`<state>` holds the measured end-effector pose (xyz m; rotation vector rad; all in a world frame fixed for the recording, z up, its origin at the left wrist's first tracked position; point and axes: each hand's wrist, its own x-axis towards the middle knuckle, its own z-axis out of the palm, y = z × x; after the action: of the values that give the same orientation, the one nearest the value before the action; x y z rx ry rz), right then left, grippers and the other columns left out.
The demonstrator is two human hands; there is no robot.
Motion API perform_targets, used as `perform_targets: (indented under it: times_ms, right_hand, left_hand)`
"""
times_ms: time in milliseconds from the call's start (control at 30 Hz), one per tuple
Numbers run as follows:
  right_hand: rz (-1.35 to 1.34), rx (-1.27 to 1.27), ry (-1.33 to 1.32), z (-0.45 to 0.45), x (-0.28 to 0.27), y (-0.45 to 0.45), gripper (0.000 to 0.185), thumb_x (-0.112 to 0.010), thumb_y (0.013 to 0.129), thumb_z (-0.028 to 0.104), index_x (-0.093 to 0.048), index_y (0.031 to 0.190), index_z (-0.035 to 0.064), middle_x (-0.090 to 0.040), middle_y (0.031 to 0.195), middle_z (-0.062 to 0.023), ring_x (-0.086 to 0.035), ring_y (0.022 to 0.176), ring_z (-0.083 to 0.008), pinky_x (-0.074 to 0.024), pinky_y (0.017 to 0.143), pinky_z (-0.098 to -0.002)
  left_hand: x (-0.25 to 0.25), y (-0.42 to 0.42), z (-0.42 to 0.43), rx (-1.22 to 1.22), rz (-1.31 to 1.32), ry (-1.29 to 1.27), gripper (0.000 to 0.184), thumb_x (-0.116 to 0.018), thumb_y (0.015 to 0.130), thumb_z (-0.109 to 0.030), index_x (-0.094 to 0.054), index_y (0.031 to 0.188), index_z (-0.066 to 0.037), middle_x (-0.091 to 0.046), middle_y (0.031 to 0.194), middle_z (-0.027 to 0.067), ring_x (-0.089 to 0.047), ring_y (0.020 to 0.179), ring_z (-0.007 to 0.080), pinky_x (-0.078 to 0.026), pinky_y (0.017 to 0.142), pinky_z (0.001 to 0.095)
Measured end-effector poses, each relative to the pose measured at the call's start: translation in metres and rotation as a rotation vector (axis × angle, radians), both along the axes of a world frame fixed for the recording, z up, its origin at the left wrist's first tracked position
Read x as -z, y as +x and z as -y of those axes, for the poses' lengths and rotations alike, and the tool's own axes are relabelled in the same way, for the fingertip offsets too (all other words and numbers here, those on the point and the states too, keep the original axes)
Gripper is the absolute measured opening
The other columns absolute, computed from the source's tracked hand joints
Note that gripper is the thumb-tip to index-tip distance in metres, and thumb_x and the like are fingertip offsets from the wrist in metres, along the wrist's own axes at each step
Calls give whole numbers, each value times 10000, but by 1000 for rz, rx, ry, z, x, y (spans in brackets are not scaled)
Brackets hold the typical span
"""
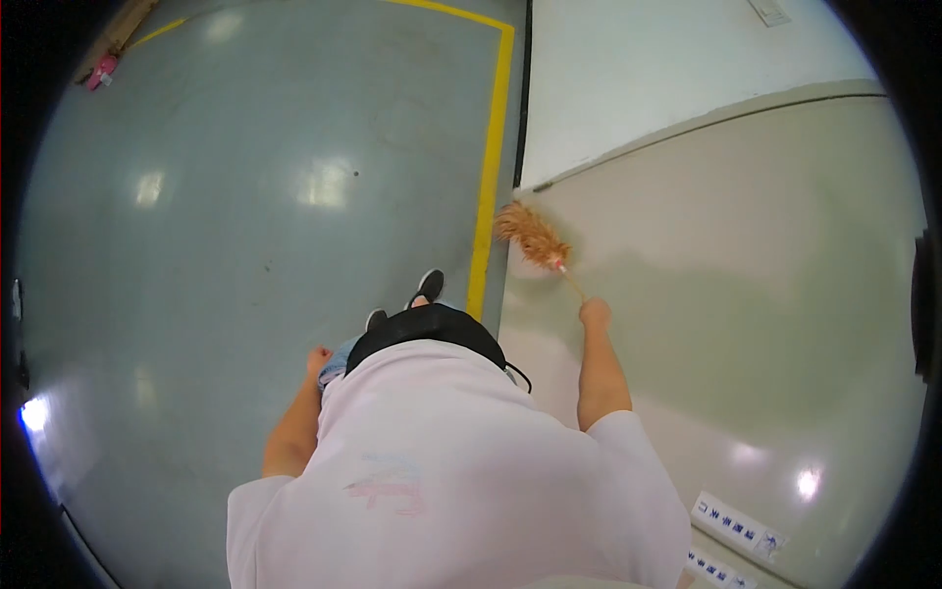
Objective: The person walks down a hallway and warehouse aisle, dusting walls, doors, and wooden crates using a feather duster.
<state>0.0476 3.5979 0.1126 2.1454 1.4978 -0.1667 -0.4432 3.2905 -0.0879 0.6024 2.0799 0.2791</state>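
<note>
My right hand [595, 312], arm stretched forward, is closed around the thin handle of a feather duster [533, 236]. Its brown feathers point away from me and lie against the lower edge of a pale, glossy wall panel [706, 285]; a red and white collar joins feathers and handle. My left hand [319, 359] hangs low beside my hip, next to the blue jeans. Its fingers look curled in, and I see nothing in them.
Grey glossy floor [245, 245] spreads to the left, marked by a yellow line [494, 147] along the wall. A white wall section [628, 79] adjoins the panel. White labels with dark writing [738, 526] are at lower right. A pink object [102, 72] lies far left.
</note>
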Motion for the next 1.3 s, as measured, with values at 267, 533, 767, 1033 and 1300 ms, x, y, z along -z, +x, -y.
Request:
perform_targets:
  times_ms: [267, 533, 767, 1033, 1300]
  right_hand:
    - [-112, 186, 489, -105, -84, -6, 276, -443, 753, 279, -567, 760, 33, -558, 754, -147, -533, 700, -304, -415, 580, -376]
    - [-478, 80, 1351, -165, -250, -3, 271, -381, 797, 251, -506, 727, 21, -511, 600, -93, -474, 548, -229, -369, 507, -323]
    - [-590, -42, 1520, -138, -186, -8, 247, -344, 817, 206, -468, 723, 15, -485, 589, -72, -445, 531, -187, -368, 511, -297]
    - [-401, 188, 911, -73, -30, -40, 292, -344, 800, 232, -493, 718, -5, -503, 643, -175, -486, 607, -325, -372, 557, -395]
    - [-288, 439, 465, -77, -14, -69, 354, -391, 757, 294, -563, 650, 4, -536, 651, -195, -515, 643, -333, -387, 582, -401]
  left_hand:
    - [2, -6, -64, 47, 27, 54, 241, -551, 631, -256, -562, 712, -29, -569, 675, 137, -552, 636, 232, -423, 561, 336]
    - [5, 13, -168, 99, 19, 77, 235, -536, 646, -249, -561, 715, -26, -568, 683, 144, -554, 662, 251, -423, 576, 331]
    - [19, 1, -193, 133, -26, 144, 255, -515, 648, -260, -565, 726, -23, -562, 702, 157, -543, 679, 289, -419, 598, 348]
    - [29, -52, -240, 52, 40, 191, 289, -532, 637, -300, -571, 679, -16, -552, 636, 170, -548, 586, 251, -417, 530, 330]
    - [18, -106, -276, 267, 22, 154, 296, -578, 602, -287, -568, 700, -9, -560, 635, 164, -552, 610, 254, -420, 542, 337]
